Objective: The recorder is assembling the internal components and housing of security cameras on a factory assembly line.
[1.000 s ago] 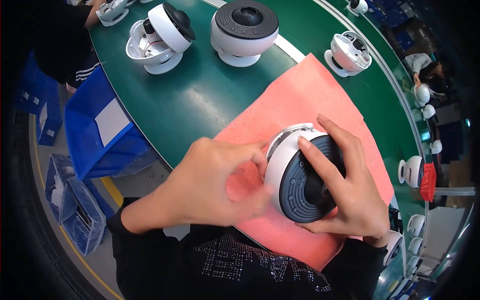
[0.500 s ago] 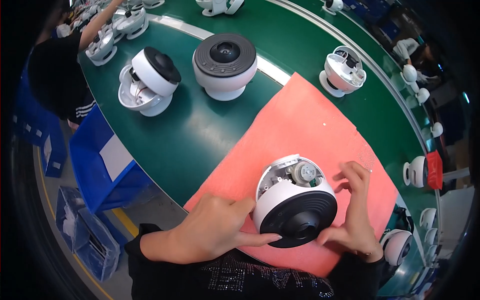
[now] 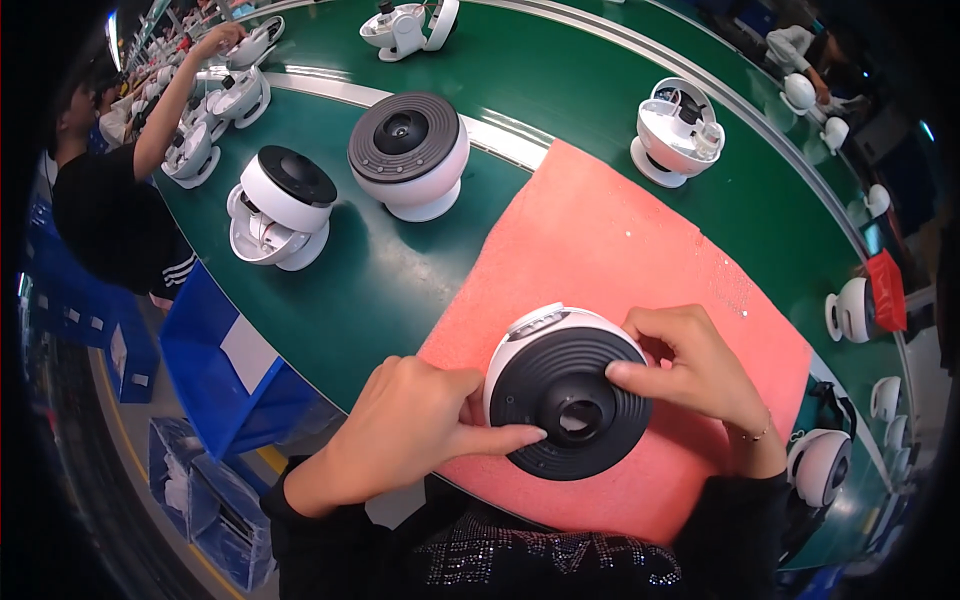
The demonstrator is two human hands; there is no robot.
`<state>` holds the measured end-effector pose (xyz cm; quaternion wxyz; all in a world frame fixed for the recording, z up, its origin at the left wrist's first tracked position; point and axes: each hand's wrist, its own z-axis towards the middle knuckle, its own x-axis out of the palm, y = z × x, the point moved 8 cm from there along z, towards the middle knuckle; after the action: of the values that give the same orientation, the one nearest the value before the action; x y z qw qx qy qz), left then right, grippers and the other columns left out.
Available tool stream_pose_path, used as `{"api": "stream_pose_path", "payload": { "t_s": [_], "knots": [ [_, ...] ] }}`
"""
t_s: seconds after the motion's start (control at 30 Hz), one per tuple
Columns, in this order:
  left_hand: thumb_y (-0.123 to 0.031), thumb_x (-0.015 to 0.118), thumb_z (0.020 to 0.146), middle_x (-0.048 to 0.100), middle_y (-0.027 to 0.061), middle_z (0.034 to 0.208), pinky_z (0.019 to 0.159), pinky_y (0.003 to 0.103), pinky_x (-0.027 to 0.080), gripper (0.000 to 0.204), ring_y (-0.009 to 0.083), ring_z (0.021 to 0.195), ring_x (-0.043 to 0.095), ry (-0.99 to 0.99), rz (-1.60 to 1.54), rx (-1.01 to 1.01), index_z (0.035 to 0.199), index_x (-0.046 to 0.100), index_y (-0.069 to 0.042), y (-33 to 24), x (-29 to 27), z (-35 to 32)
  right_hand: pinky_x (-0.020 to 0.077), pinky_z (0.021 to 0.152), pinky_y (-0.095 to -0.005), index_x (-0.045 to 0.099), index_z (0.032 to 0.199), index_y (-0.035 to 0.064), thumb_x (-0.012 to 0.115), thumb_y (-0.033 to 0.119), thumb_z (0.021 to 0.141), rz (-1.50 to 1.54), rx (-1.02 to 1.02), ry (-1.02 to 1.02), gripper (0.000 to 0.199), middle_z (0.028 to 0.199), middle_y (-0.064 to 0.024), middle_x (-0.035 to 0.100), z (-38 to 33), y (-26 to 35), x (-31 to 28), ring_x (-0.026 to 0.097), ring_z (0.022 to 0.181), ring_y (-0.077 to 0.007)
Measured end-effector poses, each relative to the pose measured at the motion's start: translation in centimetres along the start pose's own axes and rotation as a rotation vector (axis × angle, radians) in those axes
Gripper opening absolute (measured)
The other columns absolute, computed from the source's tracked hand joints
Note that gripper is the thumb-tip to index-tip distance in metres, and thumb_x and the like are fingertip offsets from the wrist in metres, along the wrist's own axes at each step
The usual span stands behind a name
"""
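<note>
Left grip point(image 3: 405, 420) and right grip point(image 3: 690, 365) pinch the black-faced white unit point(image 3: 560, 370) from opposite sides, likely for balance; pink mat point(image 3: 590, 245) beneath probably protects its shell.

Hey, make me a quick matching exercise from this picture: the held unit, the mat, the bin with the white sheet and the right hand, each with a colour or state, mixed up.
Things:
1. Held unit
2. Mat
3. Bin with the white sheet
4. Right hand

Colours or states:
A. Thumb on the black face
B. Blue
C. Black and white
D. Pink

Right pairs: 1-C, 2-D, 3-B, 4-A
</note>
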<state>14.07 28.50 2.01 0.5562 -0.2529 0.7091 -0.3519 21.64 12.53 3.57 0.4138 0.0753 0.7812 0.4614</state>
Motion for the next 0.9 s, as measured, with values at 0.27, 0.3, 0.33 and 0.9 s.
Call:
{"api": "stream_pose_path", "payload": {
  "t_s": [0.27,0.3,0.33,0.9],
  "knots": [
    [-0.035,0.074,0.066,0.052,0.0073,0.043,0.039,0.025,0.038,0.042,0.0173,0.038,0.053,0.19,0.146,-0.093,0.053,0.056,0.0,0.7,-0.2,1.6,0.0336,0.045,-0.0382,0.05,0.057,0.0004,0.047,0.036,0.088,-0.142,-0.064,-0.023,0.048,0.047,-0.0141,0.044,2.0,-0.4,0.5,0.044,0.043,-0.0277],
    [-0.036,0.074,0.066,0.052,0.0073,0.043,0.039,0.025,0.038,0.043,0.0172,0.037,0.053,0.171,0.175,-0.066,0.053,0.055,0.0,0.7,-0.3,1.6,0.0336,0.045,-0.0382,0.05,0.057,0.0004,0.047,0.036,0.088,-0.138,-0.062,-0.022,0.048,0.047,-0.0141,0.044,2.1,-0.6,0.6,0.044,0.043,-0.0277],
    [-0.036,0.074,0.066,0.052,0.0072,0.042,0.039,0.025,0.038,0.043,0.017,0.037,0.053,0.152,0.204,-0.039,0.052,0.055,0.0,0.6,-0.4,1.6,0.0342,0.046,-0.0389,0.051,0.056,0.001,0.046,0.037,0.089,-0.222,-0.1,-0.044,0.048,0.047,-0.0143,0.044,2.1,-0.4,0.6,0.046,0.044,-0.0292],
    [-0.033,0.063,0.08,0.054,0.0151,0.115,0.085,0.031,0.044,0.063,0.0189,0.097,0.057,0.279,-0.832,-0.213,0.127,0.039,0.002,3.9,4.0,0.7,0.0432,0.081,-0.0297,0.053,0.108,-0.0002,0.052,0.036,0.088,0.435,0.162,0.138,0.041,0.096,-0.012,0.059,2.3,-2.1,4.0,0.056,0.092,-0.0156]
  ]
}}
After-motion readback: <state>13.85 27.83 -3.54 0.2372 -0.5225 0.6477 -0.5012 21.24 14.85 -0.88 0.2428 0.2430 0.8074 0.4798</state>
